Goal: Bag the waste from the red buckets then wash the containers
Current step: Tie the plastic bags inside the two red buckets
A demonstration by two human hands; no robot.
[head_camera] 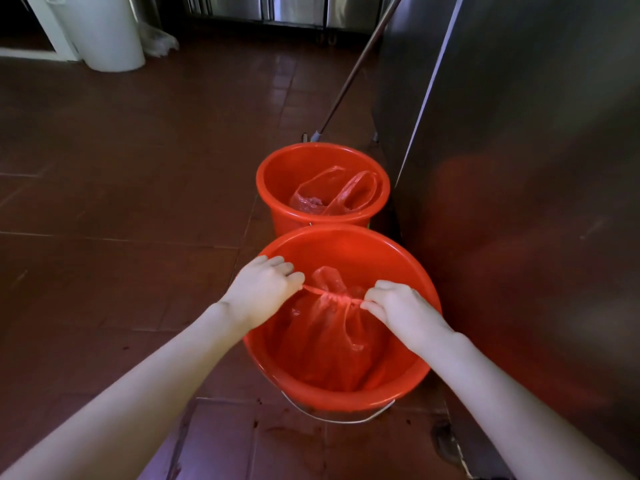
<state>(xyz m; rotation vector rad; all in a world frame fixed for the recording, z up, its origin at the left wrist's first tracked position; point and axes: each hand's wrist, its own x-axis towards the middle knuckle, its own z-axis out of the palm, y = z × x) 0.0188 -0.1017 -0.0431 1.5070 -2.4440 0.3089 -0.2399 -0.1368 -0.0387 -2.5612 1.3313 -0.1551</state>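
Observation:
Two red buckets stand on the brown tiled floor. The near bucket [394,268] holds a red plastic waste bag [329,341] with its neck gathered. My left hand [265,289] pinches one handle strand of the bag on the left. On the right, my right hand [398,308] pinches the other strand. The strands are pulled taut across the knotted neck. The far bucket [277,174] holds another red plastic bag [336,192] lying loose with its handles open.
A stainless steel cabinet [519,168] stands close on the right of both buckets. A mop handle [356,71] leans behind the far bucket. A white bin [107,32] stands at the back left. Dirt spots mark the tiles in front of the near bucket.

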